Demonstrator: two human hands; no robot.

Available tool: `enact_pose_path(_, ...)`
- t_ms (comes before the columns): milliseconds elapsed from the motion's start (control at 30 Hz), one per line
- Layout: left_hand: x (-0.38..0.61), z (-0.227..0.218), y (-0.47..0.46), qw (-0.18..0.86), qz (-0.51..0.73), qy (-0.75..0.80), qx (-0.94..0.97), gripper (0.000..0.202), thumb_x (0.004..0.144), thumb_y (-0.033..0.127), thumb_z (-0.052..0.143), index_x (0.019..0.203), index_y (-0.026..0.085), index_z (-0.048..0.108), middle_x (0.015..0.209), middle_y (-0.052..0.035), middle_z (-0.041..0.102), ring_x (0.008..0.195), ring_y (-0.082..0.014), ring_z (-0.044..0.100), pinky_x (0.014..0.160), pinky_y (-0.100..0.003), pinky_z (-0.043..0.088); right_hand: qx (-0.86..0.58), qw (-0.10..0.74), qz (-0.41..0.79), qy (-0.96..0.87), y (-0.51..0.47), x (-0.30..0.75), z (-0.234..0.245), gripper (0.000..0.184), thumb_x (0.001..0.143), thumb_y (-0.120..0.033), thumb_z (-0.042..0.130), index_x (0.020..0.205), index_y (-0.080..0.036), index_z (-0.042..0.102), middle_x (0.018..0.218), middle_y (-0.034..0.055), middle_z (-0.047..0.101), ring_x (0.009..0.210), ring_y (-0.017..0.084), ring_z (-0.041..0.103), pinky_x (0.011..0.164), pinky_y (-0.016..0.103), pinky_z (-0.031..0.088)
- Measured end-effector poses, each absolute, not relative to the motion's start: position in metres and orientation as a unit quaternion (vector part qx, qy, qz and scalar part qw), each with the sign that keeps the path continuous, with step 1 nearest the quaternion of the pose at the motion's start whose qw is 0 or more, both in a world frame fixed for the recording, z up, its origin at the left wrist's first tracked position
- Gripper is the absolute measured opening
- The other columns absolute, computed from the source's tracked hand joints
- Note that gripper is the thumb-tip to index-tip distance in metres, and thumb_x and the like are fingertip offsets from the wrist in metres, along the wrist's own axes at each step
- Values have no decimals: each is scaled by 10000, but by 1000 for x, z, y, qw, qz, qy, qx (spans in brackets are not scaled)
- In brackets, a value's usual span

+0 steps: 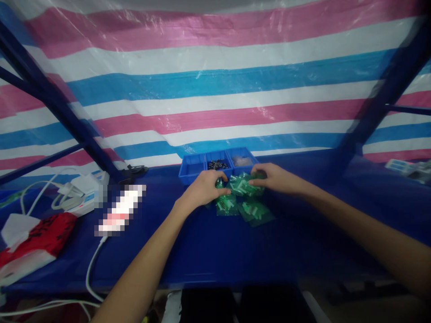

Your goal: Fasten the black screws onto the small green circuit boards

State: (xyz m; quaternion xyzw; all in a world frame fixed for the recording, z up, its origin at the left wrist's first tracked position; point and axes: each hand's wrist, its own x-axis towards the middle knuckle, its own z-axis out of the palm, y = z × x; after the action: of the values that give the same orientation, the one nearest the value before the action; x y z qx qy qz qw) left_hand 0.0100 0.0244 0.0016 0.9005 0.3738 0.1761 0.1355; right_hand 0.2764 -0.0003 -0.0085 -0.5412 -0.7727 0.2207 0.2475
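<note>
Several little green bags point(256, 211) are bunched up right in front of the blue bin set point(192, 169), pale bits showing through the plastic. Left hand point(204, 186) is near the bin set's front edge, half curled, thumb and fingers a bit apart around a bag; can't tell if it's really gripped. Right hand point(271, 178) is by the bin set's front right corner, loosely bent, fingertips at the bags, can't tell if it's pinching one. Small dark parts point(217, 165) fill the bin set's middle section, btw.
</note>
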Motion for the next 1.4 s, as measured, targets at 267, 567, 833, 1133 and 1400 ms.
enact_pose_path(267,9,8,24,164,239,420,860,251,879,442,639,968,221,715,740,-13,637,644,-156,529,649,-310,409,-541,309,289,-726,0,279,-4,264,852,-459,614,921,-210,667,785,44,659,750,215,608,670,348,485)
enact_pose_path(567,12,-2,28,105,248,384,883,179,922,329,634,1035,198,681,916,-43,635,845,-198,594,819,-349,467,-536,244,280,-758,-1,281,0,294,836,-489,618,906,-217,703,797,53,666,720,220,601,644,367,495)
enact_pose_path(833,20,-9,21,65,216,308,924,212,964,342,595,1091,185,660,1037,-69,567,954,-213,577,882,-363,469,-596,191,208,-751,7,293,-1,290,817,-450,612,938,-207,715,888,80,707,793,251,647,684,371,500)
enact_pose_path(1133,17,0,15,116,87,318,937,533,839,581,695,1244,236,676,1100,-71,616,972,-254,597,847,-377,470,-597,142,171,-771,4,296,-4,390,810,-481,617,1076,-200,661,903,85,706,762,251,665,657,366,515)
enact_pose_path(1400,14,5,10,115,40,341,932,713,818,624,666,1410,239,561,1198,-101,583,1083,-304,562,891,-403,464,-528,152,104,-829,-2,283,-10,494,865,-568,575,1166,-181,635,1052,135,668,949,297,634,817,419,505)
